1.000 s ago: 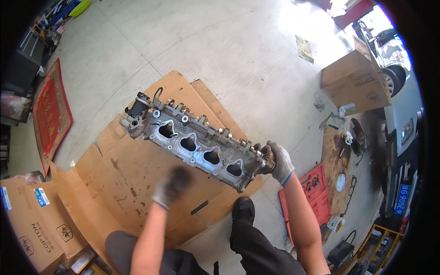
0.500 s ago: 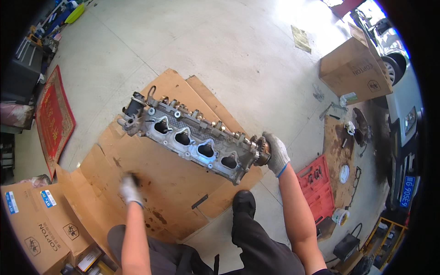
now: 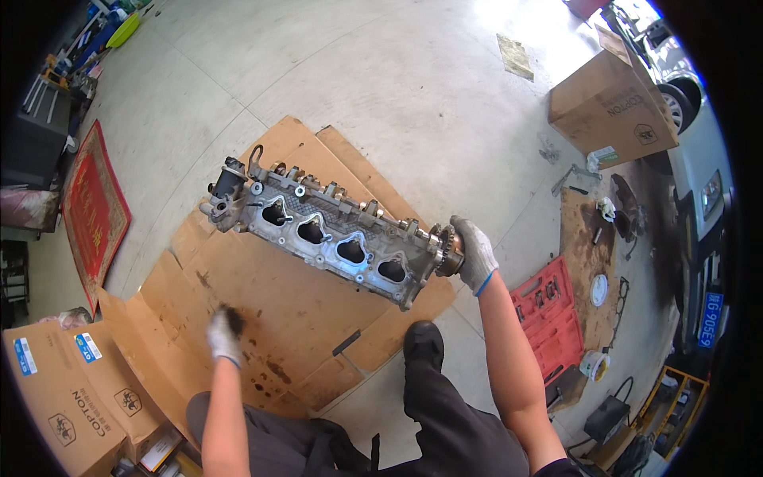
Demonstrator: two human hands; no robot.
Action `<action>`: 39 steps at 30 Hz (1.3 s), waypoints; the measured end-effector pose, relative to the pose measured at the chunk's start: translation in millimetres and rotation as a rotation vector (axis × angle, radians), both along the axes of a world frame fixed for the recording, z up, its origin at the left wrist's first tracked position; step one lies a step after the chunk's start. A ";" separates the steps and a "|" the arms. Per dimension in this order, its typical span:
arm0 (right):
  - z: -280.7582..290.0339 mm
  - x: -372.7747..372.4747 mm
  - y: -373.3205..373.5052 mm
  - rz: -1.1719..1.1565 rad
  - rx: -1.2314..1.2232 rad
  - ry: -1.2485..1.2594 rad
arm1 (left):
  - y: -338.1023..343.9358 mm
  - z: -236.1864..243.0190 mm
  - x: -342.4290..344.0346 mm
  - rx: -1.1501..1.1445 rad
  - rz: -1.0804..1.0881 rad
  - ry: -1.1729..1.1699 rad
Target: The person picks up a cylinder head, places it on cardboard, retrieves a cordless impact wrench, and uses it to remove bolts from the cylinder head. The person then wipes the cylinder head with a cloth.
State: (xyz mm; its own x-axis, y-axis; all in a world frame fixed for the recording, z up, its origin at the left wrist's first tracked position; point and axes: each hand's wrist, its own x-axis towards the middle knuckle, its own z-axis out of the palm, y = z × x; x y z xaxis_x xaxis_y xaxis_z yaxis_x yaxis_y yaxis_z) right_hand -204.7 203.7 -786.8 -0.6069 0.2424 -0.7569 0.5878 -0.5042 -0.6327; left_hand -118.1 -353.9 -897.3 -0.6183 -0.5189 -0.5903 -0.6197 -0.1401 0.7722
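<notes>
A metal cylinder head [image 3: 334, 230], four ports facing up, lies diagonally over flattened cardboard [image 3: 179, 342], with camshaft parts along its far side and a dark fitting at its left end. My right hand [image 3: 475, 250], in a white knit glove, grips the sprocket [image 3: 450, 250] at the head's right end. My gloved left hand [image 3: 225, 334] is low on the left, apart from the head, over stained cardboard. A dark patch at its fingers hides their shape; I cannot tell whether they hold anything.
Sealed cartons [image 3: 67, 389] sit lower left, beside a red mat [image 3: 94, 207]. Rightward are a large box [image 3: 604, 111], a red tool case [image 3: 548, 318], a stained board [image 3: 588, 246] with parts, a small bucket [image 3: 594, 364] and a parked car [image 3: 695, 207]. My boot [image 3: 421, 346] is below the head.
My left hand has moved left and down, away from the head. My right hand and the head's right end sit slightly higher and further left in the picture.
</notes>
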 end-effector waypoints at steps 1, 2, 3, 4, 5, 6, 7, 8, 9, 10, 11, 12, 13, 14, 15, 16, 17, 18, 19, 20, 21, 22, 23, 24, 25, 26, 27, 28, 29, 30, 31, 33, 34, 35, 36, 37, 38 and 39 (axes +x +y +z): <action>2.2 -1.3 -2.3 0.007 0.018 0.003 | 21.6 -8.9 9.6 0.042 -0.145 0.008; 1.2 2.5 2.7 -0.004 0.053 -0.006 | 73.7 -7.1 12.7 -0.091 -0.444 -0.136; 0.3 5.3 6.8 -0.013 0.081 -0.013 | 122.9 9.8 22.9 -0.224 -0.810 -0.043; -4.7 9.0 12.4 -0.032 0.101 0.028 | 164.6 20.2 30.0 -0.423 -1.099 -0.073; -5.8 10.6 14.3 -0.038 0.097 0.025 | 199.3 38.3 39.2 -0.536 -1.264 -0.144; -7.5 7.2 12.5 -0.034 0.083 0.026 | 216.3 38.4 49.9 -0.527 -1.399 -0.104; -8.2 5.9 10.2 -0.031 0.070 0.027 | 227.0 37.7 67.1 -0.638 -1.483 -0.101; -5.2 4.5 7.3 -0.015 0.076 0.031 | 231.5 29.1 81.6 -0.703 -1.437 0.040; -6.6 4.4 8.6 -0.011 0.078 0.033 | 232.4 20.8 97.2 -0.760 -1.388 0.184; -11.2 5.3 11.9 -0.008 0.076 0.033 | 229.0 17.2 114.6 -0.779 -1.493 0.171; -14.7 6.5 14.5 -0.004 0.072 0.033 | 223.5 15.1 132.8 -0.799 -1.597 0.155; -15.8 7.6 15.4 -0.004 0.067 0.056 | 217.8 12.1 147.3 -0.820 -1.701 0.138; -5.1 5.0 8.0 0.006 0.062 0.033 | 208.4 5.0 159.3 -0.834 -1.693 0.182; 7.8 3.1 2.0 0.015 0.056 0.011 | 199.1 -3.3 168.4 -0.849 -1.686 0.226; 15.9 4.8 0.8 0.016 0.058 -0.016 | 197.5 -2.9 168.8 -0.854 -1.685 0.277; 11.0 4.6 3.7 0.018 0.044 -0.003 | 198.8 -4.8 167.3 -0.850 -1.651 0.337; 5.4 5.1 6.7 0.012 0.037 0.006 | 197.9 -7.2 163.5 -0.844 -1.698 0.325; -0.4 5.3 9.5 0.009 0.028 0.015 | 196.8 -7.9 159.5 -0.840 -1.741 0.308; -5.7 5.8 11.5 0.006 0.018 0.025 | 194.9 -7.6 156.1 -0.835 -1.784 0.292; -11.1 6.9 12.5 -0.017 0.016 0.033 | 192.1 -6.4 153.3 -0.830 -1.844 0.325; -8.3 6.2 11.2 -0.012 0.024 0.024 | 189.3 -7.7 149.1 -0.824 -1.900 0.364; -4.8 5.9 9.0 -0.007 0.033 0.015 | 185.1 -8.4 144.9 -0.818 -1.955 0.403; -2.4 5.3 8.0 -0.002 0.041 0.005 | 175.9 -6.0 141.9 -0.813 -1.996 0.358; -15.8 7.3 13.1 -0.004 0.051 0.034 | 162.3 -5.3 141.7 -0.804 -2.040 0.320; -5.3 7.8 7.5 0.033 0.073 0.017 | 147.3 -2.3 142.5 -0.793 -2.082 0.266; 2.0 7.9 7.3 0.034 0.061 0.006 | 132.8 2.6 135.5 -0.848 -2.142 0.139; 4.0 8.0 7.4 0.034 0.049 -0.007 | 123.8 11.0 130.1 -0.902 -2.198 0.007; -0.7 9.2 10.6 0.028 0.054 -0.006 | 131.9 22.7 120.5 -1.001 -2.157 -0.222; -9.2 9.7 14.2 0.024 0.056 -0.005 | 142.6 34.7 104.5 -1.098 -2.096 -0.455; -14.1 9.8 16.2 0.017 0.063 -0.003 | 147.4 40.1 84.3 -0.989 -1.990 -0.564; -12.5 10.4 15.3 0.021 0.076 0.006 | 149.7 40.4 60.0 -0.878 -1.882 -0.664; -4.9 8.7 14.0 0.036 0.108 0.002 | 155.5 35.7 2.7 -0.590 -1.582 -0.655; -0.3 8.9 12.5 0.024 0.097 -0.019 | 163.6 20.2 -9.8 -0.200 -1.170 -0.381; 4.7 5.6 8.2 0.024 0.082 -0.030 | 169.5 -1.9 -12.0 0.156 -0.715 -0.113; 1.6 4.8 5.9 0.030 0.090 -0.007 | 177.1 -26.1 1.6 0.296 -0.671 -0.133; -0.5 6.2 3.6 0.031 0.076 -0.012 | 193.3 -48.7 27.9 0.435 -0.623 -0.152; -1.8 4.9 -0.2 0.040 0.061 -0.017 | 209.9 -70.3 62.5 0.571 -0.565 -0.170; -3.3 2.3 2.0 0.041 0.059 -0.022 | 229.0 -76.5 102.1 0.680 -0.631 -0.301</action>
State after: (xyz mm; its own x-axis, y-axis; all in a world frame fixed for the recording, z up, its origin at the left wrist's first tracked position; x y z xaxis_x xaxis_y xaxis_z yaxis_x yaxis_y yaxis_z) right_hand -202.4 205.8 -790.1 -0.6004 0.2621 -0.7555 0.6215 -0.4416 -0.6471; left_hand -15.9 -124.9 -973.8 -0.4401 0.3654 -0.8202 -0.8919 -0.0722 0.4464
